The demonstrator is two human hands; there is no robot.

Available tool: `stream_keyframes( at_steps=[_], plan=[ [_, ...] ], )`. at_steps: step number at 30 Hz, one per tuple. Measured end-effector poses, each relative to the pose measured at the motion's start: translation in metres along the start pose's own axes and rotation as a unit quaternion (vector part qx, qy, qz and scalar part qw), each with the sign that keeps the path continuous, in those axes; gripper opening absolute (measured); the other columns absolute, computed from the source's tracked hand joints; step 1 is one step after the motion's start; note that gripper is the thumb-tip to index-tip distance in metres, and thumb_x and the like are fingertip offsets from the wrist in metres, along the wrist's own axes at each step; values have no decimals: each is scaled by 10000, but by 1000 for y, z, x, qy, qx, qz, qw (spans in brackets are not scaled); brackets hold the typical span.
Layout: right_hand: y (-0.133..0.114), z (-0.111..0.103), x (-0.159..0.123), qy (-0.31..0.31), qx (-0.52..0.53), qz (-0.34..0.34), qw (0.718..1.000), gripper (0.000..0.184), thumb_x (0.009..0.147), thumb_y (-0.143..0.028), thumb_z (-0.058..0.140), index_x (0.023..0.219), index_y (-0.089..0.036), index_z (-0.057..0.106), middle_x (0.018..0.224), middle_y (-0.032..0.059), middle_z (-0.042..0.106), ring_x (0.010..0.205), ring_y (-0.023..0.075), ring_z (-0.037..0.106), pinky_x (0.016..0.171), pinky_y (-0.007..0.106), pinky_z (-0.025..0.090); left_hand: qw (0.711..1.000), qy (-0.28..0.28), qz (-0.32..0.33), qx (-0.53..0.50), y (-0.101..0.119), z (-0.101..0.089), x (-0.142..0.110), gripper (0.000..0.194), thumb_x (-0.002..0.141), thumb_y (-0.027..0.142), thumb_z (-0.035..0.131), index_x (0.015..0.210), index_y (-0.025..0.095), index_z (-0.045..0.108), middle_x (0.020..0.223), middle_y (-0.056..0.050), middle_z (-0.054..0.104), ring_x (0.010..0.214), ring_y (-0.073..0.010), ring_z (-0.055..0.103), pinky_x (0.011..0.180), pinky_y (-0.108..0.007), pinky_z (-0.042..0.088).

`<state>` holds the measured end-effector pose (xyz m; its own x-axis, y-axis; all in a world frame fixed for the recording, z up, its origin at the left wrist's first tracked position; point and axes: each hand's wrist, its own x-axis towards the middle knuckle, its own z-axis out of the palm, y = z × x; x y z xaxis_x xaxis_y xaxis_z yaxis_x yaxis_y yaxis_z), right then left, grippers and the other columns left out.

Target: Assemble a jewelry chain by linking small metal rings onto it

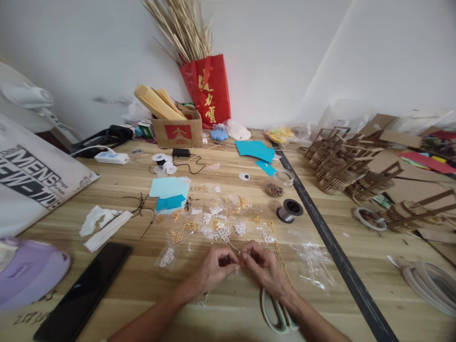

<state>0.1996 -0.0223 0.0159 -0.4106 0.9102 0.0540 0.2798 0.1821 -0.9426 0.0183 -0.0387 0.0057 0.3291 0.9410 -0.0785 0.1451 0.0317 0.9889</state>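
Note:
My left hand (218,267) and my right hand (264,267) meet low in the middle of the view, thumbs and fingers pinched close together. A thin chain (233,246) runs up to the fingertips of my right hand. Whatever the left fingertips pinch is too small to make out. A longer gold chain (280,254) lies on the table beside my right hand and passes behind its wrist. Scissors (276,316) with pale handles lie partly under my right forearm. Ahead of the fingers are silver rings (221,232) and small gold findings (191,225) in piles and clear bags.
A wire spool (289,211), a bowl of beads (275,190) and clear plastic bags (313,263) are on the right. A black phone (83,292) lies at left. Further back stand a cardboard box (178,130), a red bag (210,90) and brown baskets (342,161).

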Motion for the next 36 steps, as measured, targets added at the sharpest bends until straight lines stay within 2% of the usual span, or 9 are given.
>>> stream_keyframes(
  at_steps=[3, 9, 15, 18, 21, 23, 27, 33, 36],
  plan=[
    [-2, 1, 0, 5, 13, -1, 1000, 335, 905, -458, 530, 754, -162, 573, 615, -23, 507, 553, 106, 433, 502, 213, 327, 998, -1, -19, -60, 6, -2, 1, 142, 761, 261, 648, 748, 120, 664, 708, -27, 623, 672, -131, 541, 639, -242, 414],
    [-2, 3, 1, 5, -6, -15, 1000, 303, 908, -423, 522, 756, -167, 574, 609, -17, 524, 544, 111, 449, 508, 219, 345, 983, -11, -73, -166, 8, 0, 1, 236, 677, 306, 744, 749, 124, 612, 661, 0, 593, 559, -100, 534, 553, -227, 432],
    [-2, 2, 0, -5, -55, -50, 997, 247, 924, -342, 506, 777, -167, 600, 632, 0, 582, 558, 121, 504, 513, 216, 384, 983, -16, -75, -164, 2, 2, 2, 266, 688, 344, 744, 702, 129, 586, 589, 9, 590, 509, -94, 543, 528, -224, 447],
    [-2, -1, 1, -18, -90, -85, 992, 210, 947, -289, 482, 826, -176, 611, 709, 16, 615, 624, 134, 559, 563, 223, 427, 985, -15, -64, -158, 0, 1, 2, 270, 700, 355, 737, 692, 129, 592, 588, 6, 595, 516, -95, 550, 532, -224, 450],
    [3, -6, 3, -22, -145, -146, 978, 157, 961, -224, 457, 965, -192, 610, 844, 43, 636, 743, 155, 613, 655, 242, 478, 987, -8, -59, -150, -2, 0, 2, 274, 707, 359, 734, 674, 129, 589, 595, -4, 612, 531, -101, 561, 544, -227, 456],
    [7, -8, 4, -26, -191, -174, 966, 197, 965, -176, 435, 1086, -205, 587, 969, 70, 649, 828, 168, 640, 706, 256, 504, 987, -3, -58, -149, -2, -1, 2, 274, 706, 358, 734, 667, 131, 585, 591, -6, 617, 537, -105, 566, 550, -230, 459],
    [12, -9, 5, -57, -298, -186, 935, 306, 950, -97, 422, 1202, -215, 547, 1186, 101, 634, 919, 191, 667, 706, 272, 535, 988, 1, -58, -144, 0, -4, 3, 281, 707, 364, 734, 661, 133, 581, 586, -11, 624, 539, -110, 571, 554, -235, 464],
    [7, -9, 5, -86, -395, -176, 898, 368, 910, -33, 453, 1222, -208, 541, 1249, 91, 633, 989, 212, 673, 725, 274, 539, 989, 7, -64, -134, 0, -7, 4, 280, 706, 368, 734, 659, 140, 578, 591, -9, 630, 537, -113, 579, 544, -231, 460],
    [3, -9, 7, -107, -425, -164, 884, 365, 862, 3, 501, 1159, -198, 573, 1172, 77, 664, 916, 206, 683, 663, 252, 514, 989, 12, -69, -131, -5, -8, 6, 282, 702, 375, 731, 668, 141, 578, 609, -19, 641, 538, -117, 581, 538, -234, 456]
  ],
)
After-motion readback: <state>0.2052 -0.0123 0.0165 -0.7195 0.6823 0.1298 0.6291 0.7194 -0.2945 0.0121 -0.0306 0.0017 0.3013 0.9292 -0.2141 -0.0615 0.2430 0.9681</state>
